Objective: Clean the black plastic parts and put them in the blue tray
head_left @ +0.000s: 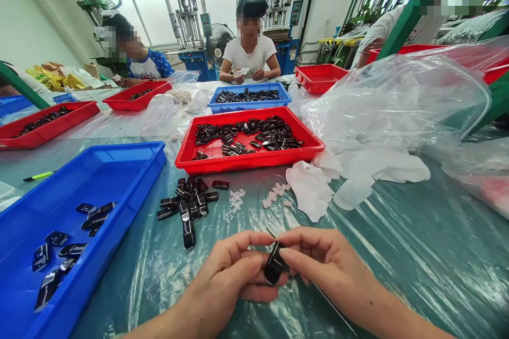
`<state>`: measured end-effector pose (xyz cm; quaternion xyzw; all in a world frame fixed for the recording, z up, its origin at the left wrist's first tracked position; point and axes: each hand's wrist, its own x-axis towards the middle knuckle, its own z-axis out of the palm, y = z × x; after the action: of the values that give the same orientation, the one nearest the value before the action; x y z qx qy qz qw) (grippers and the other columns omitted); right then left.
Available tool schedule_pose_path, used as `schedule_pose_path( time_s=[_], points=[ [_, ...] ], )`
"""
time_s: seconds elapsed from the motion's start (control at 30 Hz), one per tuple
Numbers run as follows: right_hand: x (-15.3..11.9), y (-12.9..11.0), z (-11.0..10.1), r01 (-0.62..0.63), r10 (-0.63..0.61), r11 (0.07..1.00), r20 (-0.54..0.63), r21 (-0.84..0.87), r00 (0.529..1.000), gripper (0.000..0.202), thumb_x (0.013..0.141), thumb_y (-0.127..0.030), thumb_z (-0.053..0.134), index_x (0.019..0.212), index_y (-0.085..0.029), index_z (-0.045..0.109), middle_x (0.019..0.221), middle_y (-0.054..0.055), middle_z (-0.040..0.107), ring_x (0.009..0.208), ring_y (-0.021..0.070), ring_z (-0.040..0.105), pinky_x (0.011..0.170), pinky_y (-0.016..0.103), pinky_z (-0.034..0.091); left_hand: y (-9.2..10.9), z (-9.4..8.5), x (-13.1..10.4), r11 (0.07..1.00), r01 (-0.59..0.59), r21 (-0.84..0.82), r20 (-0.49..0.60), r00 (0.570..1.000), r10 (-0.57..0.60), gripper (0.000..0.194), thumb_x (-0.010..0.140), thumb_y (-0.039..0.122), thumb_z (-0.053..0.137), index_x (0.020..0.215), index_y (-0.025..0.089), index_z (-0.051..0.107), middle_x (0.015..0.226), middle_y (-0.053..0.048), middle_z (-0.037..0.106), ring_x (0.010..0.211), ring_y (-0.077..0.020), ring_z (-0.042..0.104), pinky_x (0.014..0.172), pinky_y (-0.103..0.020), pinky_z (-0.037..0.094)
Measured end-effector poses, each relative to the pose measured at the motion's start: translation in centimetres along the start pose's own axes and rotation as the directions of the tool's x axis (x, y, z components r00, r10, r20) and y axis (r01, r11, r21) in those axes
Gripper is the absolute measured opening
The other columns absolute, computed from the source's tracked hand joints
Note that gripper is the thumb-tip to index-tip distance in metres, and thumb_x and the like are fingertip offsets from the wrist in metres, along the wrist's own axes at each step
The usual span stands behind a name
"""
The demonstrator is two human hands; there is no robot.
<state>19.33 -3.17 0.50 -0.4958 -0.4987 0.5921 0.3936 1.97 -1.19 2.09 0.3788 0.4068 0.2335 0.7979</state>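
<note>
Between my two hands, near the table's front edge, is a glossy black piece [273, 266]. The fingers of my left hand [234, 275] hold it from the left and below. My right hand [326, 259] pinches its upper right side and also has a thin metal rod [333, 307], which runs down to the right under the palm. Just beyond my hands lie a pile of black pieces [193, 201], small clear bits [236, 200], small pale pink blocks [272, 196] and a crumpled white cloth [310, 188].
At left is a blue tray [153, 161] with several black pieces. A red tray [250, 163] full of them stands ahead, a blue tray [249, 106] behind it. Clear plastic bags [397, 100] lie at right. Across the table sits a person [249, 53]; another person [145, 63] is further left.
</note>
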Motion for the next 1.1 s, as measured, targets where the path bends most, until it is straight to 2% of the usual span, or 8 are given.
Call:
schedule_pose_path(
  time_s=[0.17,0.27,0.47,0.7,0.97,1.1],
  points=[
    [-0.14,0.15,0.1,0.003,-0.003,1.0,-0.008,-0.017,1.0,0.018,0.075,-0.032,0.062,0.08,-0.015,0.066,0.063,0.001,0.064,0.057,0.01,0.054,0.053,0.02,0.042,-0.17,0.03,0.06,0.998,0.052,0.045,0.0,0.999,-0.052,0.03,0.08,0.024,0.054,0.107,0.013,0.053,0.085,-0.011,0.067,0.078,-0.0203,0.067,0.063,-0.023,0.052],
    [-0.29,-0.09,0.23,0.001,-0.001,1.0,0.009,-0.032,1.0,0.018,0.076,-0.032,0.061,0.076,-0.014,0.064,0.063,0.001,0.063,0.058,0.0116,0.055,0.056,0.022,0.044,-0.28,0.05,0.14,0.995,0.067,0.074,0.038,0.997,-0.07,0.033,0.08,0.026,0.054,0.11,0.014,0.052,0.079,-0.009,0.067,0.073,-0.0197,0.068,0.057,-0.02,0.051],
    [-0.5,-0.55,0.52,0.07,-0.071,0.981,0.0,-0.18,0.997,0.02,0.079,-0.032,0.056,0.072,-0.015,0.064,0.058,0.0,0.059,0.054,0.0108,0.051,0.051,0.021,0.041,-0.43,0.04,0.16,0.996,0.067,0.067,0.136,0.988,-0.076,0.033,0.082,0.029,0.053,0.111,0.015,0.057,0.087,-0.011,0.067,0.073,-0.0186,0.068,0.055,-0.018,0.05],
    [-0.6,-0.08,0.64,0.136,-0.149,0.937,-0.015,-0.323,0.989,0.018,0.081,-0.03,0.054,0.075,-0.016,0.065,0.06,0.0,0.061,0.055,0.0114,0.053,0.054,0.021,0.042,-0.65,-0.21,0.19,0.993,0.017,0.12,0.092,0.995,-0.028,0.034,0.076,0.029,0.062,0.106,0.012,0.059,0.071,-0.006,0.065,0.069,-0.0166,0.066,0.055,-0.018,0.049],
    [-0.76,0.07,0.76,0.188,-0.197,0.912,0.012,-0.364,0.98,0.019,0.082,-0.031,0.053,0.076,-0.017,0.064,0.061,0.001,0.061,0.055,0.0125,0.053,0.053,0.022,0.042,-0.53,-0.39,0.25,0.994,-0.007,0.106,0.071,0.997,-0.001,0.032,0.07,0.03,0.068,0.093,0.013,0.054,0.063,0.002,0.056,0.058,-0.0067,0.054,0.058,-0.018,0.046],
    [-0.89,-0.17,0.47,0.254,-0.272,0.867,0.021,-0.429,0.962,0.017,0.083,-0.029,0.053,0.075,-0.019,0.064,0.06,-0.001,0.061,0.055,0.0117,0.053,0.053,0.02,0.042,-0.28,-0.46,0.26,0.992,-0.024,0.122,0.072,0.997,0.015,0.028,0.071,0.03,0.066,0.092,0.013,0.056,0.069,-0.001,0.06,0.062,-0.0079,0.056,0.058,-0.017,0.046]
  ],
)
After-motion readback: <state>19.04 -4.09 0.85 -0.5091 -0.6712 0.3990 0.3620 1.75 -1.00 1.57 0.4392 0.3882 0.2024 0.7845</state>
